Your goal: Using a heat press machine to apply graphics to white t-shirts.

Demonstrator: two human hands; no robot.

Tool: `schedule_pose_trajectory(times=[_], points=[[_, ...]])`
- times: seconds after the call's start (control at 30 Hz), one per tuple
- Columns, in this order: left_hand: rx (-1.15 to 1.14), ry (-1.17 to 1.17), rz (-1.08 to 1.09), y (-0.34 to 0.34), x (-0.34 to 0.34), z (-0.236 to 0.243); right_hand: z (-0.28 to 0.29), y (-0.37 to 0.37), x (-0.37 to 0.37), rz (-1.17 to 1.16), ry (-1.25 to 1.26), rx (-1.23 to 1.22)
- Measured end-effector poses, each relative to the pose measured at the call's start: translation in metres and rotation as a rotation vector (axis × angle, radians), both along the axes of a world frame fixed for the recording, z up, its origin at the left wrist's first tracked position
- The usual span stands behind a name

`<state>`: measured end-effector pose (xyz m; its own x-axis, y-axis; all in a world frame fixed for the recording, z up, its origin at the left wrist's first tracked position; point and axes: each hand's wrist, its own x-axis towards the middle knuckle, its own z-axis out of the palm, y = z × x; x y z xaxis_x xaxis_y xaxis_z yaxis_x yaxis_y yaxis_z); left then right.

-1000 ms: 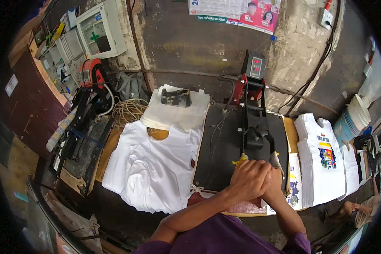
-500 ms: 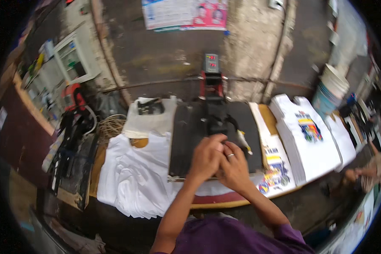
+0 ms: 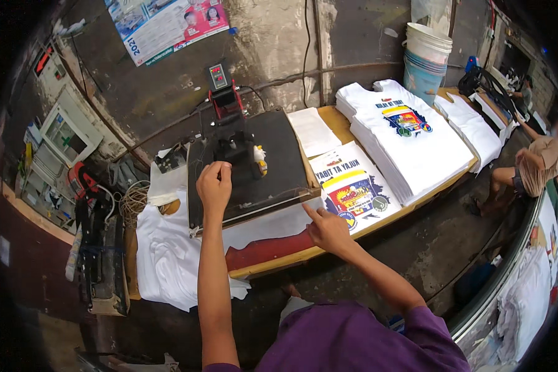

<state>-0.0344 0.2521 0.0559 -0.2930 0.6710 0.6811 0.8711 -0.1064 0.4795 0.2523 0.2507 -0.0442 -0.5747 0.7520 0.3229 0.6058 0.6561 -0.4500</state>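
On the table (image 3: 273, 268) | black press (image 3: 282, 142) beneath left hand (image 3: 215, 183), fingers curled, grip cannot be told | right hand (image 3: 328, 230) released, index extended, near press's front edge

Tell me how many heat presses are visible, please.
2: the first press, at the left hand, and the second press, toward the picture's left. Others may be hidden.

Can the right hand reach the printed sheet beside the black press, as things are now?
Probably yes: the right hand is close to the near edge of the printed sheet, and nothing visible blocks the way.
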Motion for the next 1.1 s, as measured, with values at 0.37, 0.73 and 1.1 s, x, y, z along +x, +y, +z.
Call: schedule_pose_trajectory(times=[0.37,0.73,1.1], points=[[0.173,0.023,0.038,0.003,0.004,-0.011,-0.023,-0.012,-0.018,0.079,-0.262,0.016],[0.215,0.066,0.04,0.012,0.006,-0.01,-0.071,0.018,-0.034,-0.123,-0.312,0.317],[0.262,0.065,0.041,0.007,0.001,-0.014,-0.069,-0.057,-0.005,0.222,-0.444,-0.08]])
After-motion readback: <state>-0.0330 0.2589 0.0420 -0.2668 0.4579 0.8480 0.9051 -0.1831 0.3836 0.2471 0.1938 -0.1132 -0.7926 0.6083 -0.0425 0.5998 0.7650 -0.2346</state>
